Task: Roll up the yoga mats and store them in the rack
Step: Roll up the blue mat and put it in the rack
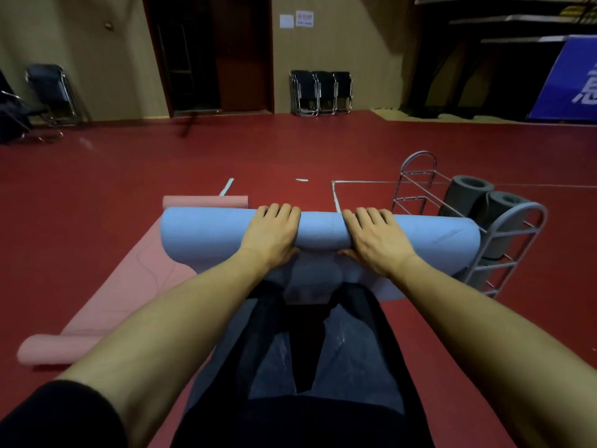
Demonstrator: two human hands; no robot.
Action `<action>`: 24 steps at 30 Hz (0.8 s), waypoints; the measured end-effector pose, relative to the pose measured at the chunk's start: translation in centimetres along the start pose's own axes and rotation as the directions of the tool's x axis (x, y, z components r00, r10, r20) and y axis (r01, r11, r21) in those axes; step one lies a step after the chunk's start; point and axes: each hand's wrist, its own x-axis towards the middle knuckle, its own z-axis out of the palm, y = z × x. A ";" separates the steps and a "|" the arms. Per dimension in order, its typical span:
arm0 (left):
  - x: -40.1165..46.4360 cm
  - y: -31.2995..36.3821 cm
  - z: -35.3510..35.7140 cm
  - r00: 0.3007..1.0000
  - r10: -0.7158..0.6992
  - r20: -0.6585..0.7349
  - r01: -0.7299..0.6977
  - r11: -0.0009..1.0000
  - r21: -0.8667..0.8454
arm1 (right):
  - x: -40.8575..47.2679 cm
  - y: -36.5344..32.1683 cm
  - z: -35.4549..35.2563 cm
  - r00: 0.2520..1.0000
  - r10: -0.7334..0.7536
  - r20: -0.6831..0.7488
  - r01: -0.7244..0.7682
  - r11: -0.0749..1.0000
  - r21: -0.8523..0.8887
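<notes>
Left hand (271, 236) and right hand (376, 242) grip the rolled blue mat (210, 236); pink mat (129, 286) lies left, wire rack (508, 236) with grey rolls (468, 192) right.

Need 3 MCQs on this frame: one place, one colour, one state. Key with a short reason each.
1. The rack stands on the: A left; B right; C far wall.
2. The mat under both hands is: A blue; B green; C black.
3. The pink mat is: A fully rolled; B mostly flat, ends curled; C in the rack.

Key:
1 B, the rack stands at the right end of the roll.
2 A, the left hand and right hand grip the blue mat.
3 B, it lies open on the floor, with both ends curled.
</notes>
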 end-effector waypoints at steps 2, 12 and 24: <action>0.8 -0.6 -1.7 0.999 0.007 -0.033 -0.006 1.000 0.027 | 0.7 1.0 -1.3 0.999 0.002 -0.044 -0.003 1.000 -0.019; 4.3 -4.3 -11.4 0.971 0.023 -0.239 0.004 0.994 0.112 | 5.4 5.9 -10.5 0.971 -0.031 -0.235 -0.001 0.991 -0.133; 4.4 -6.4 -16.4 0.945 0.076 -0.319 -0.016 0.982 0.186 | 6.4 8.0 -16.0 0.954 -0.099 -0.282 0.048 0.982 -0.183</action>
